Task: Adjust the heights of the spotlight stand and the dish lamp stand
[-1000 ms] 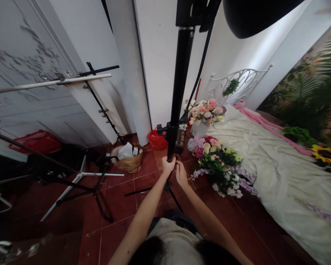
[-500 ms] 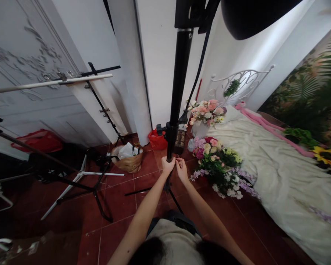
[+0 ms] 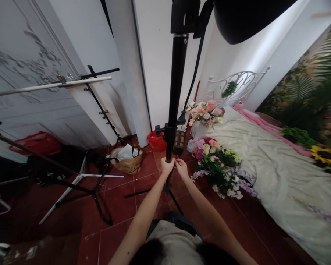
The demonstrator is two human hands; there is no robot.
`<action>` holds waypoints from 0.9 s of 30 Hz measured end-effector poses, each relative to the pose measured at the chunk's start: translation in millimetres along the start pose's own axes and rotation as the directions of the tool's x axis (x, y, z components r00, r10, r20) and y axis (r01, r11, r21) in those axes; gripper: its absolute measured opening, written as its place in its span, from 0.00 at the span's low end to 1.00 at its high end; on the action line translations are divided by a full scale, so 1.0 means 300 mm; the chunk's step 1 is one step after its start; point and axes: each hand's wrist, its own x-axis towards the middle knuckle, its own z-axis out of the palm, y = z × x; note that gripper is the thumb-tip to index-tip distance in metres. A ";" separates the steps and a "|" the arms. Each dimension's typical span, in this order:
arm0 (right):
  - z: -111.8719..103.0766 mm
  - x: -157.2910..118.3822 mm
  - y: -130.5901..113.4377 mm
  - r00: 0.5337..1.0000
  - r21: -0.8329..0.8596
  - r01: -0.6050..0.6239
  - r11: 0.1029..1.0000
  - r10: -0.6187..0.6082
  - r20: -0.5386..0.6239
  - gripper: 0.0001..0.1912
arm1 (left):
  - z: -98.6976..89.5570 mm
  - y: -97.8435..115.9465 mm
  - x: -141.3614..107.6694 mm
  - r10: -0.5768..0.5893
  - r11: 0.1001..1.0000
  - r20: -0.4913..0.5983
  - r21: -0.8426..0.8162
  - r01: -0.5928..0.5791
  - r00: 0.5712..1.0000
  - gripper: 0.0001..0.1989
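Note:
A black light stand point(image 3: 178, 77) rises upright in front of me, carrying a dark lamp head point(image 3: 245, 18) at the top right. My left hand point(image 3: 167, 167) is wrapped around the pole low down, beneath a collar with a side knob point(image 3: 160, 130). Just right of the pole, my right hand point(image 3: 181, 168) has its fingers pinched together close to it; what they grip is hidden. The stand's legs point(image 3: 174, 201) spread on the floor below both hands. A black cable point(image 3: 196, 70) hangs from the lamp, its plug end beside the pole.
Artificial flowers point(image 3: 215, 158) stand close on the right, beside a bed with a cream cover point(image 3: 281, 184). To the left are a woven basket point(image 3: 131, 163), a red bag point(image 3: 156, 141) and a backdrop stand point(image 3: 99, 103). Another stand's legs point(image 3: 81, 176) spread across the tiled floor.
The view has shifted slightly, so the pole and lamp head appear a little further left and lower. Both hands keep their places at the pole.

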 end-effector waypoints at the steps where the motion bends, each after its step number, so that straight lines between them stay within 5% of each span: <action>1: -0.005 -0.011 0.002 1.000 0.007 0.011 1.000 -0.011 0.024 0.19 | 0.000 0.001 0.000 -0.003 1.000 -0.004 -0.004 0.003 1.000 0.12; 8: -0.082 -0.107 -0.008 0.959 -0.159 0.205 0.966 -0.165 0.231 0.23 | -0.001 -0.008 0.001 0.032 0.999 0.007 0.019 -0.032 0.999 0.12; 15: -0.150 -0.073 0.012 0.882 -0.295 0.336 0.894 -0.189 0.431 0.23 | -0.001 -0.018 0.004 0.034 0.998 0.002 0.051 -0.034 0.999 0.11; 27: -0.074 -0.042 0.099 0.930 -0.384 0.329 0.863 -0.227 0.288 0.21 | -0.004 -0.027 0.011 0.001 0.998 0.058 0.068 -0.005 0.998 0.13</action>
